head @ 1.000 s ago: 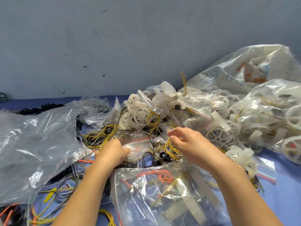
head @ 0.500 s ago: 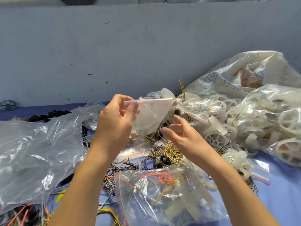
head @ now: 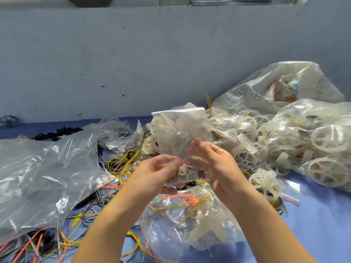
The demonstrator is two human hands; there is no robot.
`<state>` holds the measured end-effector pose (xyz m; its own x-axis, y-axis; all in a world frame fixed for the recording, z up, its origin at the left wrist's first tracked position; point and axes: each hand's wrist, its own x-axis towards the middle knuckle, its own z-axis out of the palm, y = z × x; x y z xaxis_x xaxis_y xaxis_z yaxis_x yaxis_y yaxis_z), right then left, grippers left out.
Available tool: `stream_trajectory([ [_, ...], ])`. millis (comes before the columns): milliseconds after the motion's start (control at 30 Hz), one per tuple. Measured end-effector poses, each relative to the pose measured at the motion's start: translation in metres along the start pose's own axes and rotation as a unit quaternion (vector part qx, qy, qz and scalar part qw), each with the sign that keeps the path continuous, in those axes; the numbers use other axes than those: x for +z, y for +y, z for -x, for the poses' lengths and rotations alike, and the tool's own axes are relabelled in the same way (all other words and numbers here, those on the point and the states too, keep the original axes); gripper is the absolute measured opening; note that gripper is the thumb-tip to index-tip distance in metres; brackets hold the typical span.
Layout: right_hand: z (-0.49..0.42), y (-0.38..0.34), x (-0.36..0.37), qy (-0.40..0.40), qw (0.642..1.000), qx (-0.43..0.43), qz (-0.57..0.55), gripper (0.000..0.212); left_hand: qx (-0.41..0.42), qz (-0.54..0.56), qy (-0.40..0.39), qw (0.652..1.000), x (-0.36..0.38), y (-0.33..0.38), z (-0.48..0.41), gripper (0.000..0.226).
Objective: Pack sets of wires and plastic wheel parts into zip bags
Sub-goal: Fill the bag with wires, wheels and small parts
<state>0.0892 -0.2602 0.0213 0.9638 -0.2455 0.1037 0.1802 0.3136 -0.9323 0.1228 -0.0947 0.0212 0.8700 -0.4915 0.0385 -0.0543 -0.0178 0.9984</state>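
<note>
Holding a small clear zip bag upright in the air above the middle of the worktop

Gripping its lower end with the left hand, curling the fingers under and around the bottom

Pinching its lower right side with the right hand, pressing the thumb and bent fingers against the plastic

Working with both hands close together, almost meeting through the bag

Showing small metal pieces and thin dark wires gathered at the bottom of the zip bag, between the two hands; not telling clearly what else is inside

Looking down past the forearms at a filled bag lying near the front edge of the worktop, packed with orange and yellow wire and pale plastic pieces

Taking in a large crumpled plastic sheet spreading over the left side, with loops of yellow wires lying just beside its right edge

Taking in a heap of white wheel parts behind the zip bag toward the back edge, mixed with more small bags

Noting big clear bags of wheels piling up at the right edge, and a printed white sack leaning on the grey wall in the back right corner

Noting orange wires tangling at the front left corner and black parts lying along the back edge on the left
</note>
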Motion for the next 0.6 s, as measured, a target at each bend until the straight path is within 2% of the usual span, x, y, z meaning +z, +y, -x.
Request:
stream_trajectory([
  [100, 0.01, 0.005, 0.0, -0.019, 0.997, 0.06, -0.054, 0.031, 0.041, -0.019, 0.077, 0.996, 0.005, 0.003, -0.001, 0.015],
  [200, 0.021, 0.013, -0.002, -0.103, 0.984, 0.114, -0.094, 0.038, 0.152, -0.086, 0.133, 0.976, 0.008, 0.011, 0.001, 0.018],
  [267, 0.025, 0.015, -0.003, -0.142, 0.977, 0.114, -0.112, 0.034, 0.203, -0.131, 0.159, 0.957, 0.01, 0.016, 0.002, 0.018],
  [367, 0.028, 0.015, -0.001, -0.164, 0.97, 0.101, -0.146, 0.033, 0.201, -0.089, 0.135, 0.966, 0.012, 0.024, 0.006, 0.017],
  [600, 0.03, 0.011, 0.003, -0.141, 0.965, 0.071, -0.209, 0.027, 0.191, 0.007, 0.108, 0.976, 0.014, 0.027, 0.009, 0.023],
])
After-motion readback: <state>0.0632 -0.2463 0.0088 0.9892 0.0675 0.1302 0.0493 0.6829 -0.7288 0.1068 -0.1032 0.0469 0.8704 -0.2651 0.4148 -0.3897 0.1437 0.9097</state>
